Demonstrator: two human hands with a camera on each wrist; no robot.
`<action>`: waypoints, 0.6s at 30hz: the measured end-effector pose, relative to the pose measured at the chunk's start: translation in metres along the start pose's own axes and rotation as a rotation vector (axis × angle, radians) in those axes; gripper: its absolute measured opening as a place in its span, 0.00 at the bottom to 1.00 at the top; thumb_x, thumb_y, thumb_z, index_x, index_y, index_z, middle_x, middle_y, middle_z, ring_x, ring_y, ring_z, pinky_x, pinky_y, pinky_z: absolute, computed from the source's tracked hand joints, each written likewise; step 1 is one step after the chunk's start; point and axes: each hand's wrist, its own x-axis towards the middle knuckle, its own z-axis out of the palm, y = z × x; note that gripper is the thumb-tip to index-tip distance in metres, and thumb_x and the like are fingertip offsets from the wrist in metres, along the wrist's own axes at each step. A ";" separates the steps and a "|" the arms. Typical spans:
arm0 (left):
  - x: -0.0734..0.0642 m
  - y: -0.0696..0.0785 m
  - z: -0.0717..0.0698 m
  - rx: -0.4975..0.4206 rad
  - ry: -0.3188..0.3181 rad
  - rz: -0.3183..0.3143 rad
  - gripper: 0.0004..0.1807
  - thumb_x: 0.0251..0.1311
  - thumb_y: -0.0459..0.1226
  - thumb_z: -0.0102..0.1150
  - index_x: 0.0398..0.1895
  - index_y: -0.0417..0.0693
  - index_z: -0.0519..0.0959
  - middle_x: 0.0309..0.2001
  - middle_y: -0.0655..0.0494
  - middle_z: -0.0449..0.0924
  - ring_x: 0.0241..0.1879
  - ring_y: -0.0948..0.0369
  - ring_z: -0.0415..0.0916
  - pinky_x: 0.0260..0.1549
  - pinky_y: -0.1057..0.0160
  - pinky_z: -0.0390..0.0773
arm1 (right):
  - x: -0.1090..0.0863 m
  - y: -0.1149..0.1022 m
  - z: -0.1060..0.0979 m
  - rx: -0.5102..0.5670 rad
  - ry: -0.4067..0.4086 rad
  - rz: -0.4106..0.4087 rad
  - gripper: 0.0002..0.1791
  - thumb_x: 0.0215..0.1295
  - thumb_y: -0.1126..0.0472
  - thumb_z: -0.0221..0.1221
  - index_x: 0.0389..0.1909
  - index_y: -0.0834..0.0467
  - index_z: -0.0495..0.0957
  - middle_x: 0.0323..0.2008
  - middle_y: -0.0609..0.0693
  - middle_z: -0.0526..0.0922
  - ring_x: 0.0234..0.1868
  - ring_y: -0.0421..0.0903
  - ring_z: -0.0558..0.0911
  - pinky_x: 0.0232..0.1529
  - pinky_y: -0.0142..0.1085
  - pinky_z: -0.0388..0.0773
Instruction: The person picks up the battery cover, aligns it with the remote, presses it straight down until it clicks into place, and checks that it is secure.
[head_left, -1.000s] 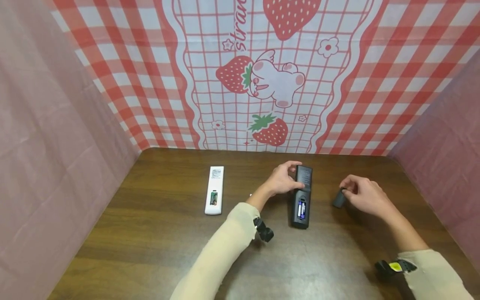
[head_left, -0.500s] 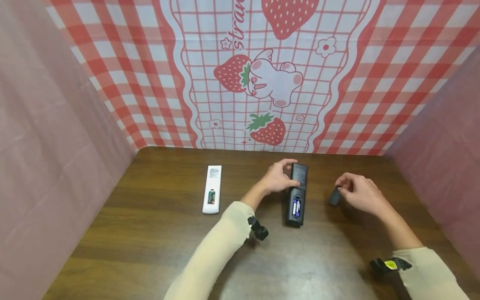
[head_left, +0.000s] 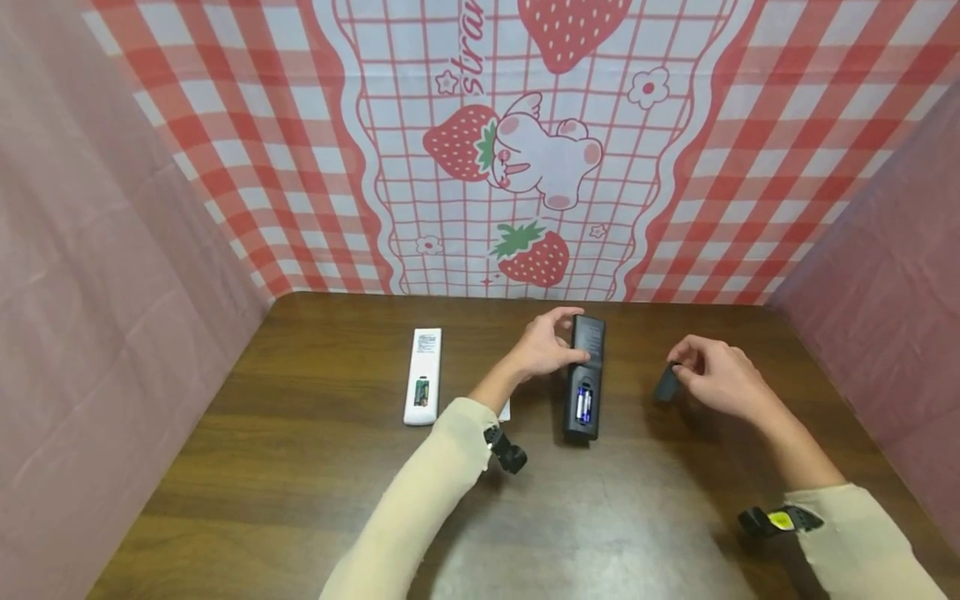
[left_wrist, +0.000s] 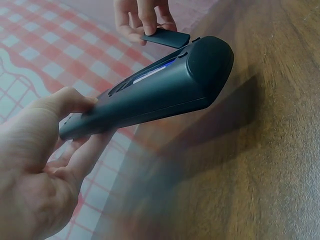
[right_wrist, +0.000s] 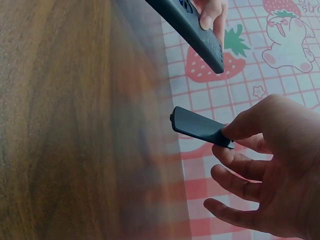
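My left hand (head_left: 542, 348) grips a black remote control (head_left: 583, 379) by its far half, thumb on its back and fingers beneath. The remote is held back side up, and its battery compartment is uncovered. Blue-and-white batteries (head_left: 583, 404) lie inside it. To the right, my right hand (head_left: 720, 379) pinches a small dark battery cover (head_left: 665, 385) between thumb and forefinger. In the right wrist view the cover (right_wrist: 200, 126) stands apart from the remote, its other fingers spread. A white remote control (head_left: 423, 375) lies on the table to the left, its battery compartment uncovered too, with green batteries (head_left: 422, 392) in it.
A small white piece (head_left: 506, 411) lies on the wooden table (head_left: 300, 467), partly hidden behind my left forearm. A red-and-white checked cloth (head_left: 300, 167) with strawberries hangs behind the table. Pink cloths (head_left: 112, 250) close off both sides.
The black remote and my left hand have shifted slightly left and away from me in the head view. My right hand, still pinching the cover, has shifted a little the same way.
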 end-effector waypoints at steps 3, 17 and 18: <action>0.000 0.000 -0.002 0.011 0.010 0.003 0.44 0.61 0.26 0.80 0.81 0.50 0.75 0.76 0.33 0.75 0.50 0.48 0.91 0.40 0.47 0.97 | 0.000 -0.002 -0.001 0.001 0.001 0.000 0.08 0.73 0.62 0.67 0.49 0.57 0.86 0.35 0.48 0.86 0.31 0.33 0.75 0.33 0.34 0.70; -0.003 0.000 -0.013 0.016 0.038 -0.013 0.46 0.59 0.26 0.81 0.81 0.52 0.75 0.77 0.34 0.76 0.54 0.47 0.90 0.41 0.67 0.92 | 0.001 -0.008 -0.003 0.004 -0.007 -0.019 0.07 0.73 0.63 0.67 0.49 0.56 0.86 0.34 0.48 0.85 0.31 0.34 0.75 0.32 0.33 0.70; -0.004 0.000 -0.014 0.015 0.040 -0.015 0.46 0.59 0.26 0.81 0.82 0.52 0.75 0.77 0.34 0.75 0.54 0.46 0.90 0.41 0.67 0.92 | 0.001 -0.008 -0.003 0.006 -0.008 -0.019 0.07 0.73 0.63 0.67 0.49 0.56 0.86 0.34 0.48 0.85 0.31 0.34 0.75 0.32 0.33 0.70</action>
